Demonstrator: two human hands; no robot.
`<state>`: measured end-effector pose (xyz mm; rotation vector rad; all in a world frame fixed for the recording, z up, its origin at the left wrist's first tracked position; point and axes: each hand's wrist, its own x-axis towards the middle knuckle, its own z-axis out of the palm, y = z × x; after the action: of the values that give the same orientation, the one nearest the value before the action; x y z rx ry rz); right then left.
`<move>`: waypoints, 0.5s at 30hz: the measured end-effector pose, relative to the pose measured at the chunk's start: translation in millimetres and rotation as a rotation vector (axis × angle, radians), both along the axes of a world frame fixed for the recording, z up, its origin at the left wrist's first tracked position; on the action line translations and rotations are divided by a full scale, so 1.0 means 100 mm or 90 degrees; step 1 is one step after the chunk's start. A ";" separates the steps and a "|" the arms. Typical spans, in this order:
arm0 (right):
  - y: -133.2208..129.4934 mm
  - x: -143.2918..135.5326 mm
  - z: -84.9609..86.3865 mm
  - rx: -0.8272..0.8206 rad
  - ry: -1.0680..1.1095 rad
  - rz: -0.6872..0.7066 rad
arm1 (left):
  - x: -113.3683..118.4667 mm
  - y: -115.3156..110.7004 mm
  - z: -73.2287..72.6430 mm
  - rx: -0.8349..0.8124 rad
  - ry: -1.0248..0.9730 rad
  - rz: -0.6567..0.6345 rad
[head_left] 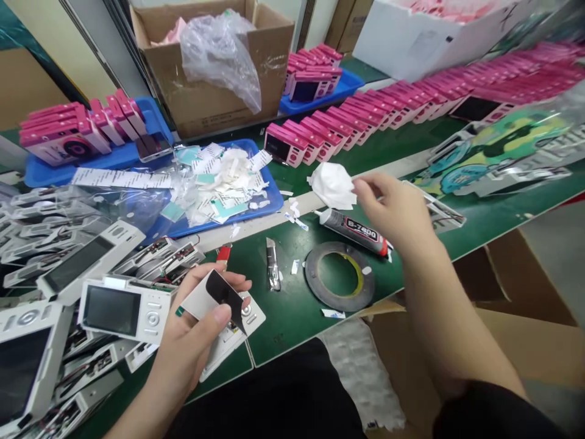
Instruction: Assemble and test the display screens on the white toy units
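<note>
My left hand [194, 332] is closed on a small display screen [223, 294], its dark glass partly under my thumb and its pale back catching the light. Beneath that screen lies an open white camera housing [220, 352] with buttons, partly covered by my fingers; whether the hand grips it too is unclear. My right hand [397, 210] pinches the edge of a crumpled white cloth [333, 185]. Below this hand lies a black glue tube [354, 231] with a red end, marked B-7000. A roll of dark tape [315, 281] and a cutter blade [272, 265] rest between my hands.
White camera bodies [121, 310] are piled at the left. A blue tray [274, 198] holds peeled films and paper scraps. Pink cameras [315, 137] stand in a long row along the back. A cardboard box [210, 97] and a white box [411, 46] stand behind.
</note>
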<state>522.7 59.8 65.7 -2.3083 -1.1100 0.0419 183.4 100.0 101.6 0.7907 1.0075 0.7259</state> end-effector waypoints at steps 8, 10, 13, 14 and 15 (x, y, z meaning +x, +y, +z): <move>0.53 0.38 0.26 -0.024 -0.033 -0.043 | -0.11 -0.03 -0.07 0.067 0.036 0.023; 0.35 0.47 0.44 0.045 -0.036 -0.081 | -0.13 -0.04 -0.08 0.070 0.051 0.024; 0.05 0.69 0.73 0.177 -0.012 -0.130 | -0.13 -0.06 -0.08 0.063 0.050 0.027; -0.04 0.78 0.82 0.232 -0.002 -0.143 | -0.13 -0.06 -0.07 0.062 0.049 0.026; -0.13 0.89 0.91 0.289 0.007 -0.154 | -0.12 -0.07 -0.07 0.062 0.050 0.024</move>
<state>611.7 47.2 156.4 -2.0061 -0.7341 -0.2633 170.9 92.8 95.0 0.8924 1.0661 0.7864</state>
